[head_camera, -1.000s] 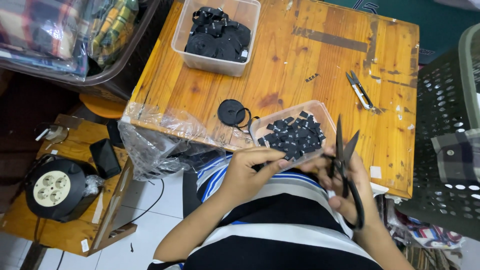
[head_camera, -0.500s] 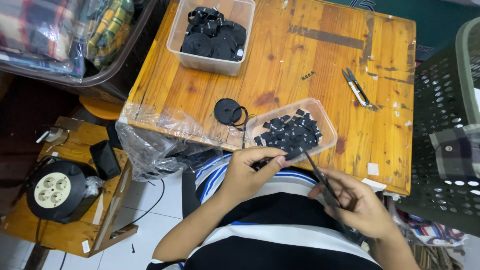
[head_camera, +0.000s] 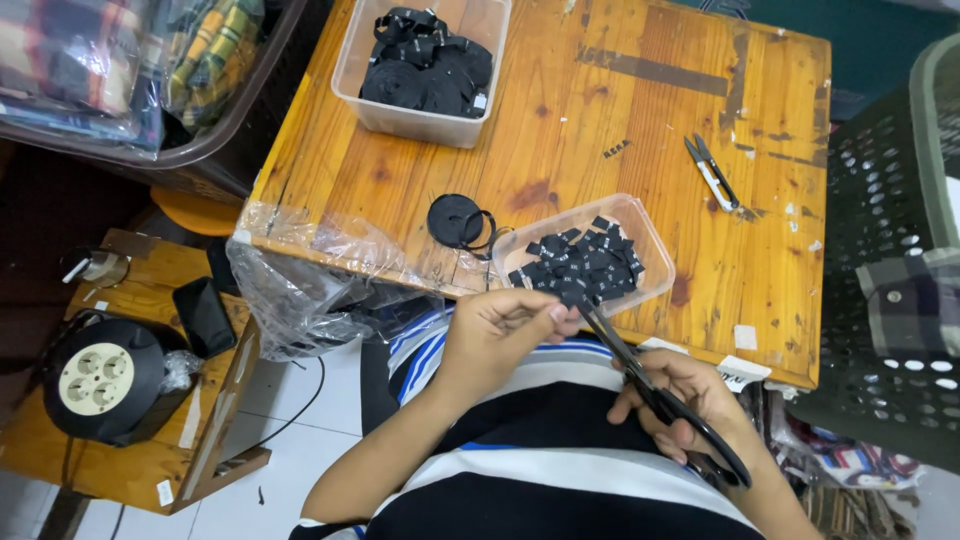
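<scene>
Your left hand pinches a small black strip at the worktop edge, and your right hand grips black scissors whose blades meet that strip. Just beyond lies a clear tray of cut black pieces. A ribbon roll sits beside it; a tub of rolls and snips lie farther off.

Worn wooden table, stained, tape patches. At far left corner: clear tub of black strap rolls. Near front edge: shallow clear tray of small black pieces, black tape roll just beside. Toward right edge: thread snips. Plastic sheet draped over front left corner.
</scene>
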